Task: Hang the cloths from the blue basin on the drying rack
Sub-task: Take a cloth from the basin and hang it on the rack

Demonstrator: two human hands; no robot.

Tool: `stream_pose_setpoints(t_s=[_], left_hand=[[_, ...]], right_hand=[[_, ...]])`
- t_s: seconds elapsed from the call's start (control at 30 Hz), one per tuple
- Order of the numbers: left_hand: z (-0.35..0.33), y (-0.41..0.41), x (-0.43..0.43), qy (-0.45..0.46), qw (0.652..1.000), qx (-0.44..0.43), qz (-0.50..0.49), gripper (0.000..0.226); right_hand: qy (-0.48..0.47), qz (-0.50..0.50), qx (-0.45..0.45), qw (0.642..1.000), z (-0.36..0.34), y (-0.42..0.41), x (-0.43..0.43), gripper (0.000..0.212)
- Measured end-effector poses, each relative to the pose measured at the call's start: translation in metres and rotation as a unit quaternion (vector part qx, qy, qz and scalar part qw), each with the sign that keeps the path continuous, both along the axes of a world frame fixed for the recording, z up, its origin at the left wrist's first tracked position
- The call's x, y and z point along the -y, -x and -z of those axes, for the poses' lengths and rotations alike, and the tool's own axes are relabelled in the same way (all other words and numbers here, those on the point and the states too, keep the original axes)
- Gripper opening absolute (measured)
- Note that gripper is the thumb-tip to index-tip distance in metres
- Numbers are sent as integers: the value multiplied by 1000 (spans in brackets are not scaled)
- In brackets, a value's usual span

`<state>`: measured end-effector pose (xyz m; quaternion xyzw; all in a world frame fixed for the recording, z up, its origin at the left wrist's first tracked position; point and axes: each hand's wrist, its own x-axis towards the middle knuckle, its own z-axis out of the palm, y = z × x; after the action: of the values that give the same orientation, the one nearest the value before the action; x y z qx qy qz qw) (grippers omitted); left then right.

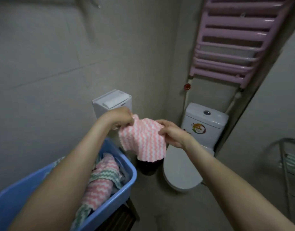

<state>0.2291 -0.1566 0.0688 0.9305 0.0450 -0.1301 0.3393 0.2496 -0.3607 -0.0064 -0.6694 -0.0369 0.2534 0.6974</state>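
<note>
Left forearm (65, 177) — seen across basin (12, 199), cloths (100, 184) inside. Pink cloth (143, 140) pinched at upper edge by left hand (120, 120) and right hand (171, 132). Hazard: loosened pinch — cloth dropped on toilet (180, 170).

The front of the white toilet tank (205, 120) carries a round multicoloured sticker (199, 128). A digit 3 can be read just beside its upper left edge. Any print inside the sticker is too blurred to read. The white paper dispenser (112, 101) on the wall bears a small dark mark (123, 105), also unreadable.
</note>
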Motion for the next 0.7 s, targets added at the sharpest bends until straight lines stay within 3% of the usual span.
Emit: stream_pose_setpoints(t_s=[0.17,0.33,0.47,0.53,0.6,0.7], left_hand=[[-5,-4,-10,-15,996,-81,-33,22],[-26,32,-65,20,993,-56,-103,16],[-29,67,-112,-9,986,-62,-158,20],[-25,84,-131,-42,981,-73,-176,26],[-19,99,-144,-67,976,-88,-188,25],[-11,113,-149,-84,975,-85,-188,18]], right_hand=[[-170,-47,-80,981,-8,5,-11,45],[-283,-164,-97,940,-36,13,-81,49],[-225,-212,-93,946,-30,18,-137,51],[-147,-224,-96,959,-13,22,-162,45],[-35,-248,-72,965,1,28,-180,17],[76,-247,-2,966,11,32,-192,18]])
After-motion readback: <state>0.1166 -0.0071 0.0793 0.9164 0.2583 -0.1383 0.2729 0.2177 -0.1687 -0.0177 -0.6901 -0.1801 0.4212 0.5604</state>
